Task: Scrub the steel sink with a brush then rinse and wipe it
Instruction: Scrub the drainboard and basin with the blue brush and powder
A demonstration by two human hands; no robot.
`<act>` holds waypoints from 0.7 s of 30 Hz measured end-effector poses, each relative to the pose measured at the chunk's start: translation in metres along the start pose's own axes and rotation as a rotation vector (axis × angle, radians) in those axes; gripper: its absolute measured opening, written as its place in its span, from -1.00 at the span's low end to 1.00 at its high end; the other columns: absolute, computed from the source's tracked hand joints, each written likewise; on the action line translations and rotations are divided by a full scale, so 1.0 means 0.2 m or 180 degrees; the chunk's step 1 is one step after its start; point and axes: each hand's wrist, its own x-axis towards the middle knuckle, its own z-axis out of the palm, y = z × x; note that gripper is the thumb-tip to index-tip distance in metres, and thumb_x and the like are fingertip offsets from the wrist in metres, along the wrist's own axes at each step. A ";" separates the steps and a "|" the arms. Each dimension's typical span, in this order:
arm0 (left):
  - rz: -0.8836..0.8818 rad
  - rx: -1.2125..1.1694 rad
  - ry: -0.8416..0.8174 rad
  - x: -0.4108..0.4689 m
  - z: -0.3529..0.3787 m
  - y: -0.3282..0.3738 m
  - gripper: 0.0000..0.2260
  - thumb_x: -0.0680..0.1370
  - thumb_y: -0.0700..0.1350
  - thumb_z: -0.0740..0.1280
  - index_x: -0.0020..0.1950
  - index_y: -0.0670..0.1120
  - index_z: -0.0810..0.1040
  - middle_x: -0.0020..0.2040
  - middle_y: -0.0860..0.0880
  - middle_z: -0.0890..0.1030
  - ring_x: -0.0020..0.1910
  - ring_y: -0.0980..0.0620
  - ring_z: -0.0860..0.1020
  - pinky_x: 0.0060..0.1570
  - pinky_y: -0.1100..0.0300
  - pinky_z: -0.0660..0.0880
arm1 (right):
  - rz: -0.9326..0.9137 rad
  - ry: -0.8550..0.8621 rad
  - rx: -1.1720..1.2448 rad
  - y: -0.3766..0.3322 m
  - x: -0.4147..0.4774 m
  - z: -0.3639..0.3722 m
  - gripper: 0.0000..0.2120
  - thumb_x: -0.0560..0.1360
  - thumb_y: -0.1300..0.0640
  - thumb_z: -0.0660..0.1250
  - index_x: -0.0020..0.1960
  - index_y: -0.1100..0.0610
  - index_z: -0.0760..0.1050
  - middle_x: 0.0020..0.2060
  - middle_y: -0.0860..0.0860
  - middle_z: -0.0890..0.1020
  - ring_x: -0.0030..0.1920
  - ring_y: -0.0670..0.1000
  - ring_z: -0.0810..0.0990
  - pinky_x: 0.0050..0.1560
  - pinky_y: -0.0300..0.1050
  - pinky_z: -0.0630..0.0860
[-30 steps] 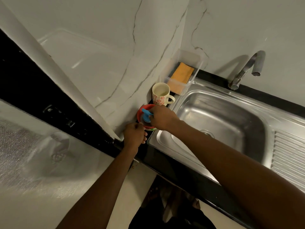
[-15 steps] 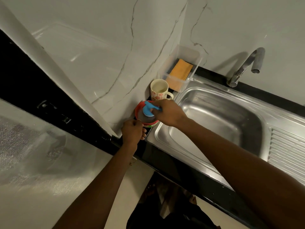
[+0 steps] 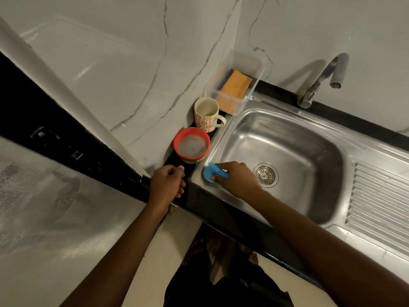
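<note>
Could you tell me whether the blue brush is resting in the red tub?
No, the right hand holds the blue brush against the sink's left corner, beside the red tub.

A single wide-angle camera, worn on the head, looks steeply down over the front edge of the counter [image 3: 223, 214] toward the corner of the wall [image 3: 132, 63] at 12 o'clock. The steel sink [image 3: 298, 138] fills the frame from 3 to 4 o'clock, the tap [image 3: 321, 78] at 2 o'clock. The left hand [image 3: 167, 185] and the right hand [image 3: 238, 180], gripping the blue brush [image 3: 211, 172], reach in from 6 o'clock, close under the lens
</note>
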 end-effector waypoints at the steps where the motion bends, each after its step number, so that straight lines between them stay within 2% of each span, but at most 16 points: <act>1: 0.0014 0.0013 -0.0034 -0.02 0.00 0.00 -0.76 0.69 -0.07 0.34 -0.08 -0.19 0.62 -0.33 -0.13 0.63 -0.42 -0.01 0.56 -0.44 0.18 0.51 | 0.0037 0.0055 0.0219 -0.02 0.00 0.04 -0.53 0.52 -0.21 0.43 0.40 -0.16 0.54 0.15 -0.08 0.69 0.01 -0.04 0.63 0.06 0.01 0.61; 3: 0.0038 0.0050 -0.0104 -0.04 0.00 0.00 -0.76 0.68 -0.07 0.35 -0.08 -0.21 0.61 -0.34 -0.12 0.62 -0.42 -0.01 0.55 -0.42 0.16 0.50 | 0.0072 -0.0032 0.0351 -0.01 -0.02 0.04 -0.53 0.52 -0.21 0.44 0.40 -0.15 0.55 0.12 -0.08 0.69 -0.01 -0.06 0.63 0.05 -0.01 0.60; 5: 0.0039 0.0083 -0.0146 -0.06 0.00 -0.01 -0.75 0.68 -0.07 0.35 -0.07 -0.22 0.61 -0.34 -0.12 0.62 -0.43 -0.01 0.55 -0.41 0.15 0.50 | 0.0108 -0.0296 0.0180 0.09 -0.03 -0.03 -0.54 0.50 -0.21 0.46 0.35 -0.10 0.60 0.10 -0.08 0.70 -0.04 -0.08 0.63 0.04 -0.03 0.60; 7: 0.0038 0.0057 -0.0147 -0.07 -0.01 -0.01 -0.75 0.67 -0.07 0.36 -0.07 -0.24 0.61 -0.35 -0.12 0.62 -0.42 -0.02 0.54 -0.41 0.14 0.50 | 0.0187 -0.0462 -0.0042 0.21 -0.03 -0.12 -0.57 0.48 -0.20 0.49 0.28 -0.04 0.66 0.03 -0.09 0.71 -0.10 -0.12 0.63 -0.05 -0.10 0.58; 9: 0.0031 0.0045 -0.0184 -0.08 0.00 -0.01 -0.76 0.67 -0.07 0.36 -0.07 -0.23 0.62 -0.34 -0.13 0.62 -0.42 -0.01 0.55 -0.41 0.15 0.50 | 0.0244 -0.0337 -0.0056 0.25 -0.01 -0.14 -0.57 0.48 -0.19 0.49 0.28 -0.03 0.66 0.03 -0.09 0.71 -0.11 -0.13 0.62 -0.09 -0.14 0.54; 12: 0.0033 0.0128 -0.0301 -0.10 0.03 -0.01 -0.79 0.67 -0.06 0.37 -0.07 -0.18 0.63 -0.33 -0.11 0.63 -0.42 0.00 0.56 -0.41 0.17 0.52 | 0.0141 -0.0059 0.0161 0.10 0.05 -0.01 -0.56 0.51 -0.17 0.46 0.36 -0.10 0.60 0.09 -0.09 0.69 -0.07 -0.08 0.62 -0.13 -0.12 0.52; 15: 0.0070 0.0196 -0.0447 -0.13 0.07 -0.01 -0.81 0.67 -0.08 0.36 -0.07 -0.14 0.64 -0.35 -0.09 0.63 -0.42 0.01 0.58 -0.42 0.19 0.50 | 0.0033 -0.0132 0.0166 0.04 0.07 0.05 -0.52 0.50 -0.21 0.45 0.38 -0.11 0.58 0.09 -0.08 0.67 -0.05 -0.05 0.62 -0.13 -0.11 0.50; 19: 0.0058 0.0296 -0.0974 -0.21 0.10 -0.07 -0.81 0.67 -0.05 0.37 -0.06 -0.12 0.66 -0.31 -0.10 0.68 -0.38 0.00 0.61 -0.36 0.18 0.53 | 0.0099 -0.0593 0.0013 0.27 -0.01 -0.15 -0.58 0.48 -0.17 0.51 0.26 0.00 0.68 -0.06 -0.08 0.72 -0.11 -0.10 0.64 -0.02 -0.06 0.61; 21: -0.0003 0.0361 -0.1247 -0.26 0.12 -0.10 -0.81 0.66 -0.05 0.38 -0.05 -0.14 0.66 -0.29 -0.11 0.68 -0.36 0.00 0.62 -0.31 0.16 0.57 | 0.0182 -0.0650 -0.0070 0.36 -0.05 -0.21 -0.57 0.47 -0.16 0.52 0.25 0.03 0.70 -0.14 -0.11 0.70 -0.14 -0.09 0.63 -0.02 -0.06 0.60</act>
